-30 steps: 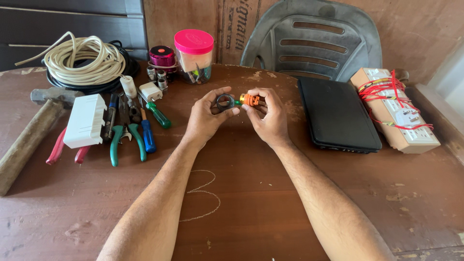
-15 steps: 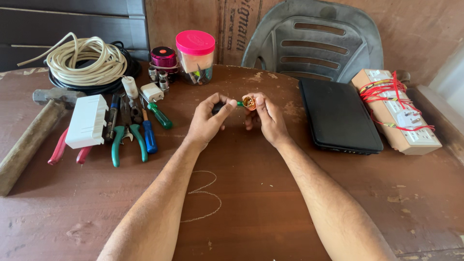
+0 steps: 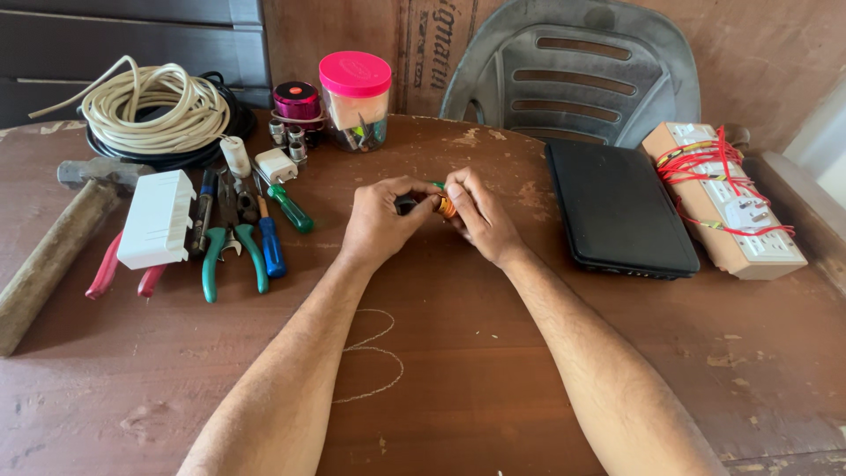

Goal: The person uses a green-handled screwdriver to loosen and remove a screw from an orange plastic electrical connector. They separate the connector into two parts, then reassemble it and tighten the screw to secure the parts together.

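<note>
Orange fitting (image 3: 447, 208) pinched between both hands, left hand (image 3: 381, 222) and right hand (image 3: 480, 216) closed round it.

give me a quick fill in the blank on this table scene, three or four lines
1. Both hands pinch a small orange part over the brown wooden ____.
2. The clear plastic jar has a ____ lid.
3. Red wire wraps the white power strip lying to the ____ of the closed black laptop.
4. The coiled cream cable sits at the table's far ____ corner.

Missing words: table; pink; right; left
</note>
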